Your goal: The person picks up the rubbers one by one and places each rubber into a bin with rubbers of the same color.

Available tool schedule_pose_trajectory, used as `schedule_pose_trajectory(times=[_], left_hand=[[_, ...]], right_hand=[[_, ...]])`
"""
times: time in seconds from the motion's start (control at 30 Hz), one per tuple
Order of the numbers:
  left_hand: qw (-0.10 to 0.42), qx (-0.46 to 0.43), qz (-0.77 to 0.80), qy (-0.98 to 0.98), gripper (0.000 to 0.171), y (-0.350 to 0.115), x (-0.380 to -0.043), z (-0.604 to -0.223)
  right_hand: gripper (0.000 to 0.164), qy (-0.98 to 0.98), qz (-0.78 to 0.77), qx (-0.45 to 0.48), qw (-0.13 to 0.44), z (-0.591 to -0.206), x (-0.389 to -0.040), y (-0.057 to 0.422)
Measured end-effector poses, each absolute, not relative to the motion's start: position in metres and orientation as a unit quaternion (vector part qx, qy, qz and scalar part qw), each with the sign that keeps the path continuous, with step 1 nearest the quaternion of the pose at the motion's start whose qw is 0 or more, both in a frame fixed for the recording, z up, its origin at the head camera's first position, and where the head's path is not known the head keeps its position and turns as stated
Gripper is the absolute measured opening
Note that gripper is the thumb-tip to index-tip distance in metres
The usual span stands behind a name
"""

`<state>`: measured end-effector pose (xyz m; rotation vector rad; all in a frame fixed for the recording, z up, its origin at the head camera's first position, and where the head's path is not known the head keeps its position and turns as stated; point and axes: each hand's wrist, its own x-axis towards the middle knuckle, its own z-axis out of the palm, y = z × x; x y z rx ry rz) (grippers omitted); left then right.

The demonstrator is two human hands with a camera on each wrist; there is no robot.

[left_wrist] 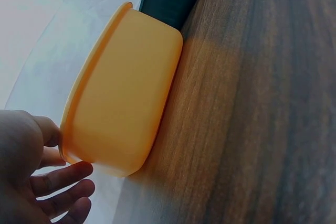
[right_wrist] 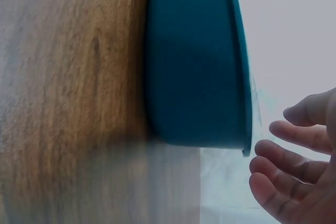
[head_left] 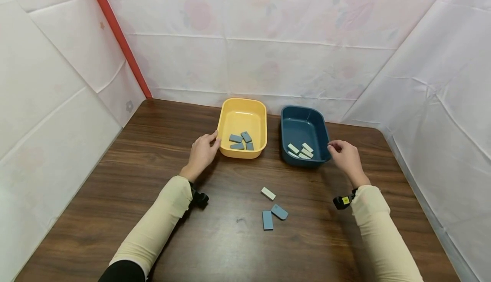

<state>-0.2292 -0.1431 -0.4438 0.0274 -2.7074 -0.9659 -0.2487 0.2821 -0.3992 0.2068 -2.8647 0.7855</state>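
A yellow bin (head_left: 247, 122) and a dark blue bin (head_left: 303, 126) sit next to each other near the back of the brown desk (head_left: 222, 239), with a small gap between them. The left hand (head_left: 203, 152) is at the left edge of the yellow bin, with its thumb and fingertips right by the rim. I cannot tell if they pinch it. The right hand (head_left: 346, 159) is just beside the right edge of the blue bin. Its fingers are bent a little and loose, the thumb and fingers are apart, and it holds nothing.

Four gray-blue blocks (head_left: 235, 138) lie in the near part of the yellow bin. Some white blocks (head_left: 293, 148) lie in the near part of the blue bin. On the desk, in front of the bins and between the two arms, there is one more white block (head_left: 268, 193). Two flat blue blocks (head_left: 267, 220) lie a bit nearer to the person, very close to each other.

Pale sleeves (head_left: 157, 222) cover the arms, and each wrist wears a small black camera (head_left: 200, 199). Behind the desk hangs a white sheet (head_left: 264, 69) with faint pink shapes, and a red pole (head_left: 119, 37) slants down to the desk's back left corner
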Motion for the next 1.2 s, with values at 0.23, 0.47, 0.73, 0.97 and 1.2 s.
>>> schedule_pose_trajectory(times=[0.23, 0.47, 0.73, 0.97, 1.2], left_hand=[[0.130, 0.011, -0.334, -0.934, 0.043, -0.144, -0.230, -0.445], [0.131, 0.011, -0.328, -0.935, 0.042, -0.144, -0.231, -0.443], [0.131, 0.011, -0.326, -0.936, 0.043, -0.143, -0.231, -0.444], [0.128, 0.011, -0.325, -0.937, 0.043, -0.144, -0.231, -0.444], [0.123, 0.013, -0.332, -0.935, 0.043, -0.144, -0.231, -0.443]], right_hand=[[0.033, -0.959, 0.270, 0.031, 0.083, -0.404, -0.247, 0.289], [0.041, -0.965, 0.257, 0.004, 0.054, -0.409, -0.246, 0.296], [0.048, -0.964, 0.267, 0.006, 0.016, -0.418, -0.244, 0.300], [0.050, -0.957, 0.290, -0.002, 0.009, -0.424, -0.246, 0.300], [0.045, -0.951, 0.309, -0.009, 0.012, -0.425, -0.245, 0.296]])
